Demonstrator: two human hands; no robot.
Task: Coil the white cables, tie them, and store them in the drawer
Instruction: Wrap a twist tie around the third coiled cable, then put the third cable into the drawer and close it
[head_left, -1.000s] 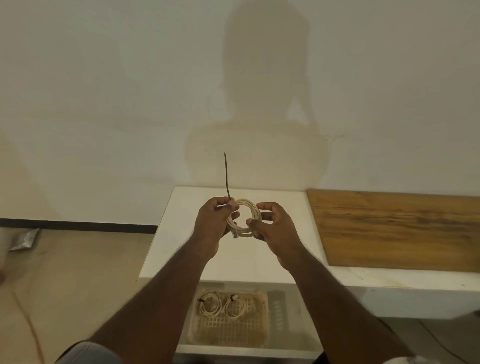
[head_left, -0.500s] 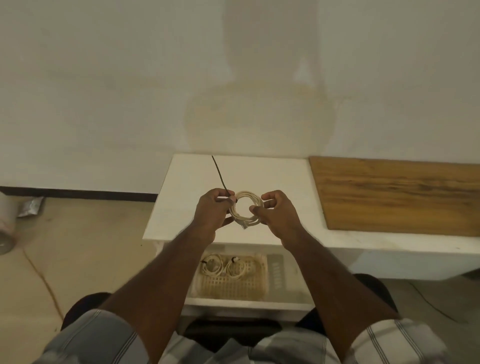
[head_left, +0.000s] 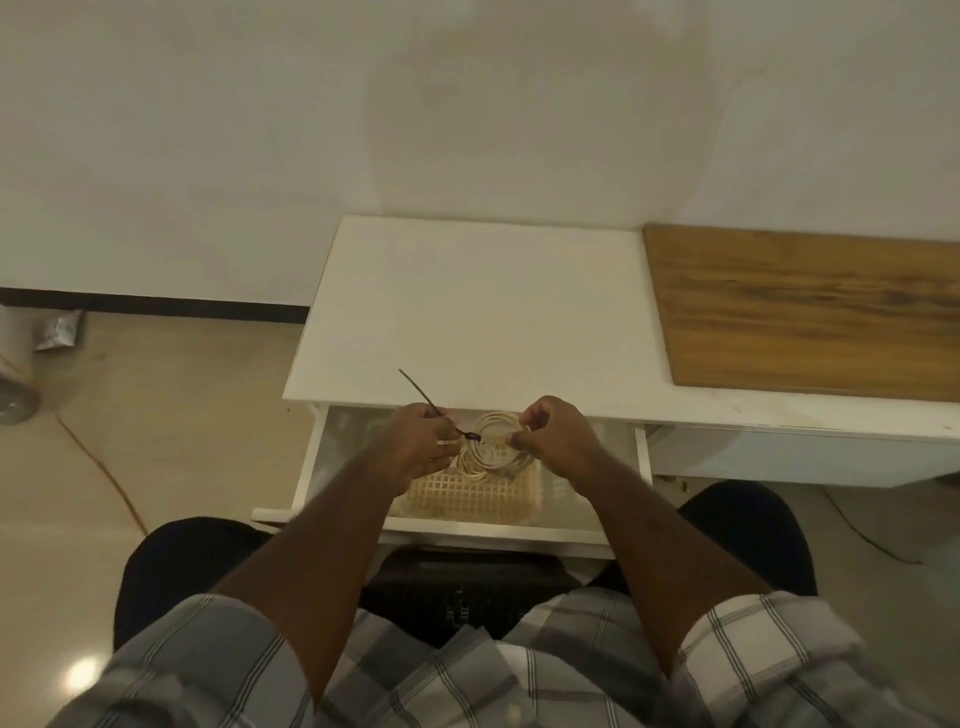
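- Left hand (head_left: 423, 441) pinches black tie (head_left: 427, 404) at white cable coil (head_left: 496, 444)
- Right hand (head_left: 558, 436) pinches coil's rt side
- Both over open drawer (head_left: 643, 452) w/ basket (head_left: 467, 496) — below bench (head_left: 467, 312)

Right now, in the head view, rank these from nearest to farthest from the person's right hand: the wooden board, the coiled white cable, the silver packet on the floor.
1. Coiled white cable: held by the right hand, over the open drawer.
2. Wooden board: on the counter, to the right and farther back.
3. Silver packet: on the floor at far left, by the wall.
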